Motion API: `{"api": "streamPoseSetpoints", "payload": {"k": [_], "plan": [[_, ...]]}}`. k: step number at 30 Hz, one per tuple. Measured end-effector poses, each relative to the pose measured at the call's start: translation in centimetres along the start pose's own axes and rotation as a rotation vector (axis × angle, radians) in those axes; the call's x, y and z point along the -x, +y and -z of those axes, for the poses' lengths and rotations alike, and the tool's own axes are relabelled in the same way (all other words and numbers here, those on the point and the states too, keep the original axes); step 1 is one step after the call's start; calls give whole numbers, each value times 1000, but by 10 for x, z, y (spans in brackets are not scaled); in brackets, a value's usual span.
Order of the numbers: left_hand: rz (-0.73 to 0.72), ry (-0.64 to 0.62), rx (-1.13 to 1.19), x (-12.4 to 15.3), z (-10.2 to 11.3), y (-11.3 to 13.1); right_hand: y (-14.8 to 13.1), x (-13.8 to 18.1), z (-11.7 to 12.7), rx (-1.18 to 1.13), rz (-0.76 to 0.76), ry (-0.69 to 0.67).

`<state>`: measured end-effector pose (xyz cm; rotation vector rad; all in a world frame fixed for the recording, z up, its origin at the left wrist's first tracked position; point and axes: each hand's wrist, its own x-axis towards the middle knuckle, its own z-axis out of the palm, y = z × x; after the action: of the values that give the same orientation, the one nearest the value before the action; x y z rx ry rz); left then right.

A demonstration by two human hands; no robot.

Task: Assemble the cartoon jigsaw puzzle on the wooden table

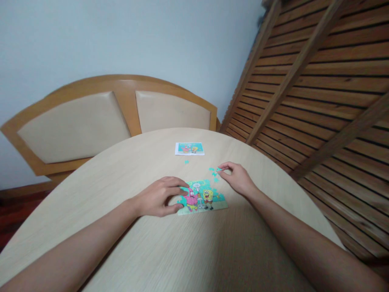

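Observation:
A partly joined jigsaw puzzle (208, 196) with cartoon figures on a teal background lies flat on the table. My left hand (161, 196) rests at its left side, fingers apart, with fingertips touching or just over the puzzle's edge. Beyond the puzzle's upper right corner, my right hand (237, 177) pinches a small teal puzzle piece (219, 169) between thumb and forefinger. Several loose teal pieces (214, 174) lie beside those fingertips. Another loose piece (186, 162) sits apart, farther back on the table.
A picture card (190, 149) showing the same cartoon figures lies at the far side of the round wooden table (146, 251). Behind the table stands a bench with padded back panels (173, 109). Slatted wooden doors (319, 81) rise on the right.

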<state>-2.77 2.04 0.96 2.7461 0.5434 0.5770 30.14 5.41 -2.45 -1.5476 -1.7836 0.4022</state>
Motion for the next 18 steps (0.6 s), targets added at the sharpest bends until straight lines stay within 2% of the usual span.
{"api": "streamPoseSetpoints", "payload": {"k": [9, 18], "plan": [[13, 17, -12, 0, 0, 2, -2, 1, 0, -53, 50, -20], [25, 10, -9, -2, 0, 5, 7, -1, -2, 76, 84, 39]]}}
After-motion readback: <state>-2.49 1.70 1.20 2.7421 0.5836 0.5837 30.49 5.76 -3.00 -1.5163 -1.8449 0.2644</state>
